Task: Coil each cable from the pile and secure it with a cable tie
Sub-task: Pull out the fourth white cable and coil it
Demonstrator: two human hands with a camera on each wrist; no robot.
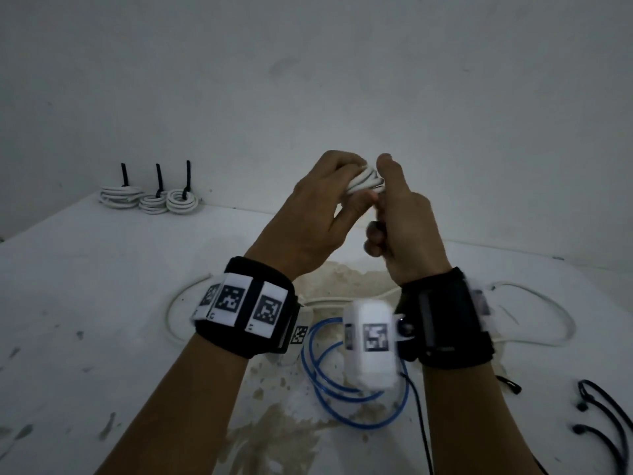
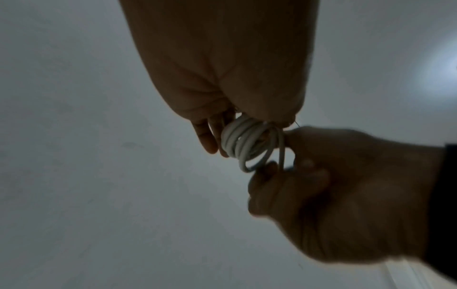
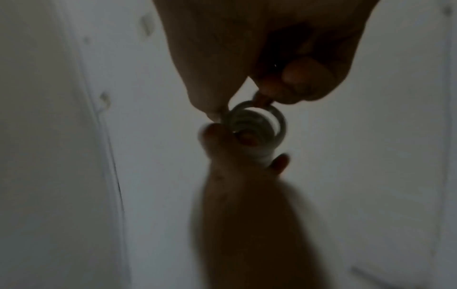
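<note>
The left hand's fingers curl round a small white cable coil, which sits wound on them and pressed in by the thumb. The right hand's thumb and forefinger pinch the same coil from the other side, its remaining fingers folded into the palm. So the coil is held in the air between the left hand and the right hand, above the white table, well clear of its surface. In the left wrist view one strand drops from the coil into the right fist. The right wrist view is dark and blurred, showing only the coil's rings between the two hands.

Below the coil, on the table, lie a loose blue cable and a loose white cable. Far left of the coil, against the wall, three tied white coils stand with black ties upright. Down to the coil's right, at the table edge, lie spare black cable ties.
</note>
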